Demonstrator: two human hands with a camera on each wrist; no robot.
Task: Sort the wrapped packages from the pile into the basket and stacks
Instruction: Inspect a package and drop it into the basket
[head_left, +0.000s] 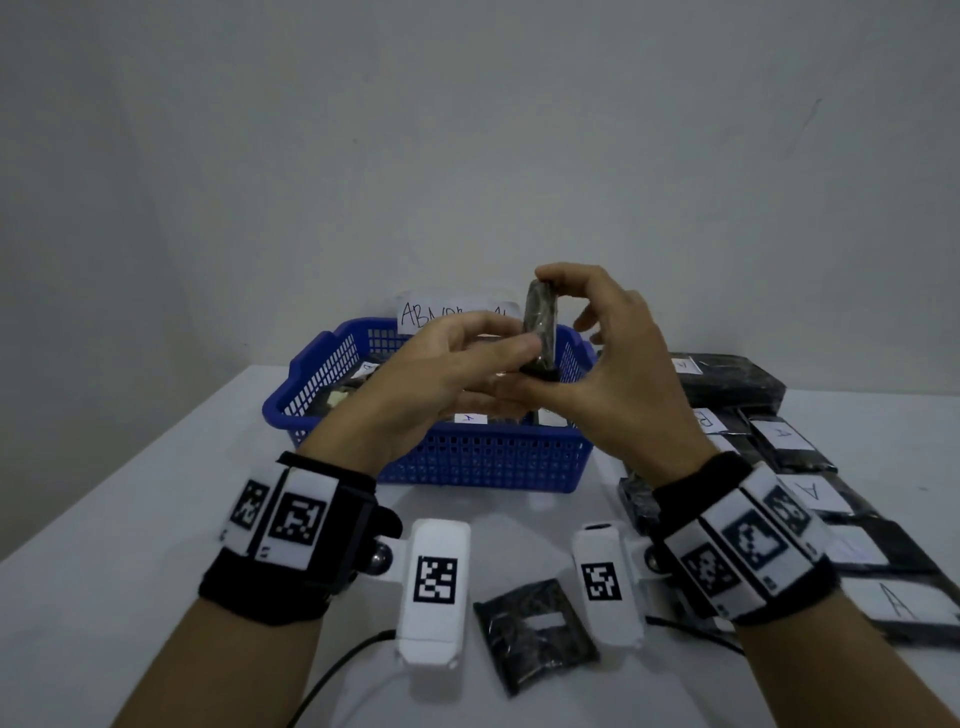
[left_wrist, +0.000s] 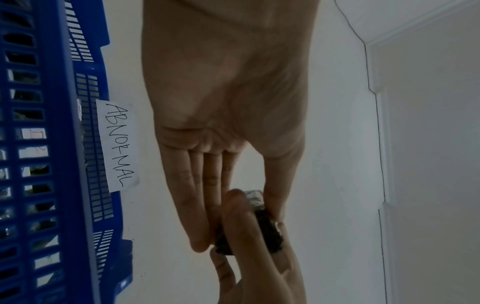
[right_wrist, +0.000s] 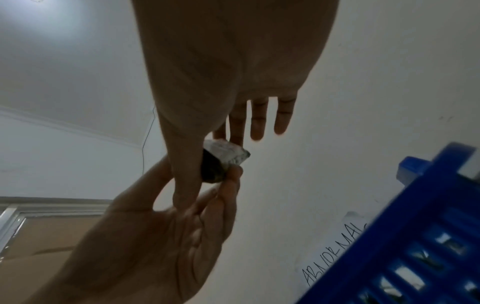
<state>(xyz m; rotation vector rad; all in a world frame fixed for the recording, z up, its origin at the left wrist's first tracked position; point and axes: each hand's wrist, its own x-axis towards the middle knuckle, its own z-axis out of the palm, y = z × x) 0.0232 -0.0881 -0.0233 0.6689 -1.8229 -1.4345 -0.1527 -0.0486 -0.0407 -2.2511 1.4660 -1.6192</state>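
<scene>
Hands meet above the blue basket (head_left: 483, 462), both pinching one dark wrapped package (head_left: 540, 325) held on edge: the right hand (head_left: 618, 364) clamps it top and bottom between thumb and fingers, the left hand (head_left: 441, 374) pinches its lower part. Its label cannot be read from here. The step looks like inspection, so turning the package slowly to bring the label and wrapping into view should settle where it goes. The basket carries a sign reading ABNORMAL (left_wrist: 118, 146) and already holds packages; stacks marked A (head_left: 810, 493) lie on the table (head_left: 156, 467) to the right, and one more package (head_left: 535, 634) sits near the wrists. Keep a firm pinch while rotating, since the film looks slippery
</scene>
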